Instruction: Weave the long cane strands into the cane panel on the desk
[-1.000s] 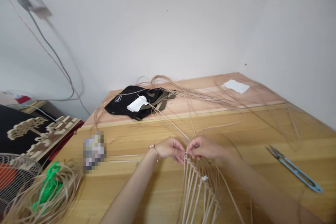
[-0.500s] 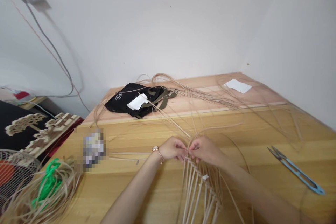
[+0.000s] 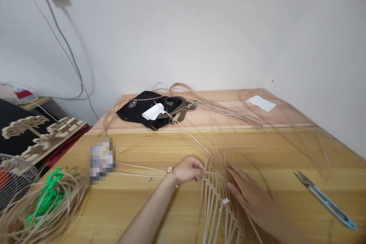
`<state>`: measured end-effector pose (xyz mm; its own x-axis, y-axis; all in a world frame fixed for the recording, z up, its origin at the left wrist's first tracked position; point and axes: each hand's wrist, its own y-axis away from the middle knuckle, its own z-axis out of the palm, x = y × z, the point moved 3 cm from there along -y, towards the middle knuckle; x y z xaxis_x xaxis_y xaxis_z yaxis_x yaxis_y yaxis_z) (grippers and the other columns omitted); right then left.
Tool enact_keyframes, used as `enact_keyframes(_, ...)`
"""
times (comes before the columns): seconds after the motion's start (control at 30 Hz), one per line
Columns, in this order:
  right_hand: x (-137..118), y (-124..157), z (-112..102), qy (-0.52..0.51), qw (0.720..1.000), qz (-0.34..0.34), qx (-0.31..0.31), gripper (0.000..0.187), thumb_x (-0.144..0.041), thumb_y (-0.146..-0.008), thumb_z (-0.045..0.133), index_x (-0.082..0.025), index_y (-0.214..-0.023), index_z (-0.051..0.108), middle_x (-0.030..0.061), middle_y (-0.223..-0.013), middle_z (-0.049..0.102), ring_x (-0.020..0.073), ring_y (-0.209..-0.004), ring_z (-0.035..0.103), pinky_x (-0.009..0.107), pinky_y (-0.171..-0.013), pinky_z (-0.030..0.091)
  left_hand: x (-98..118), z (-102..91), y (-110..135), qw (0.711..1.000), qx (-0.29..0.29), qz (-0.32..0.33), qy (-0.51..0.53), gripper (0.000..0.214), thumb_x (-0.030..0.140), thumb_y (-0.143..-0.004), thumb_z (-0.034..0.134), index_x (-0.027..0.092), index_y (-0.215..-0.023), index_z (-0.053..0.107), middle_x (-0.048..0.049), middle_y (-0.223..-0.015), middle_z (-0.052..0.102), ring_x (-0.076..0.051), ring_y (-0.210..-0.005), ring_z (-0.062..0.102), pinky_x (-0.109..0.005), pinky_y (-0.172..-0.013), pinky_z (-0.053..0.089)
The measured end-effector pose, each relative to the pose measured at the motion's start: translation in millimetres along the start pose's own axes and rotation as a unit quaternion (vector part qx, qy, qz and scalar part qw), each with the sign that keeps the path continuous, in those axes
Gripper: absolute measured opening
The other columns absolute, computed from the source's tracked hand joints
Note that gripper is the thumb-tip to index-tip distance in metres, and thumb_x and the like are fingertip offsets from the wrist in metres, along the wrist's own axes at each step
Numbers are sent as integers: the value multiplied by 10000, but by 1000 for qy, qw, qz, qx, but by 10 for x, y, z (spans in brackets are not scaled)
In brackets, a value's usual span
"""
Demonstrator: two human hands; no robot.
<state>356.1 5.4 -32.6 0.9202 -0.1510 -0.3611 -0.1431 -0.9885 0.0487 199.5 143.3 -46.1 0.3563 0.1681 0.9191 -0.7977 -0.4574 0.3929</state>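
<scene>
My left hand (image 3: 189, 168), with a bracelet at its wrist, pinches the upper end of a woven rattan piece (image 3: 215, 190). From its braided edge, pale strands hang down toward me like a fringe. A small white scrap (image 3: 225, 201) is caught on the braid. My right hand (image 3: 248, 193) is beside the strands on the right, its fingers stretched out and thumb apart, somewhat blurred. Nothing shows in its grasp, though loose strands pass close to its fingertips. Long rattan strands (image 3: 194, 140) run from the work toward the back of the table.
Blue-handled thread snips (image 3: 328, 203) lie at the right. A black bag (image 3: 137, 108) bears white paper (image 3: 153, 111); another paper sheet (image 3: 261, 103) lies back right. At the left are a rattan coil (image 3: 70, 207) with green ribbon (image 3: 48, 194) and wooden cut-outs (image 3: 54, 137).
My right hand has let go of the pinch beside my left hand and moved right and down, its fingers opening. The left hand keeps its pinch. The whole view has shifted slightly.
</scene>
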Motion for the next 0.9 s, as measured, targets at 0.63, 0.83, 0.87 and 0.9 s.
enact_keyframes(0.63, -245, 275, 284, 148, 971, -107, 157, 835, -520, -711, 479, -212, -1368, 64, 153, -1269, 422, 340, -1128, 408, 484, -817, 409, 6, -148, -82, 1000, 25, -12, -4, 185, 279, -574, 580, 102, -622, 604, -18, -542, 588, -102, -482, 540, -183, -416, 375)
enact_keyframes(0.83, -17, 52, 296, 126, 983, -70, 115, 720, -493, -662, 535, -183, -1283, 343, 129, -1270, 428, 316, -1119, 421, 439, -856, 395, -4, -141, -45, 999, 42, -7, 3, 211, 313, -578, 604, 105, -603, 582, -15, -533, 580, -104, -482, 546, -180, -412, 369)
enact_keyframes(0.87, 18, -11, 275, 120, 985, -63, 103, 723, -496, -657, 538, -176, -1279, 353, 133, -1274, 422, 314, -1129, 410, 439, -866, 386, -14, -146, -42, 999, 50, -5, 7, 214, 317, -583, 602, 106, -599, 574, -15, -532, 580, -103, -478, 546, -178, -408, 366)
enact_keyframes(0.9, 47, -76, 253, 115, 987, -64, 92, 733, -500, -653, 541, -168, -1279, 354, 138, -1279, 413, 313, -1141, 395, 440, -877, 374, -23, -154, -38, 998, 58, -3, 13, 217, 321, -590, 600, 107, -595, 566, -16, -528, 580, -102, -473, 546, -176, -403, 363)
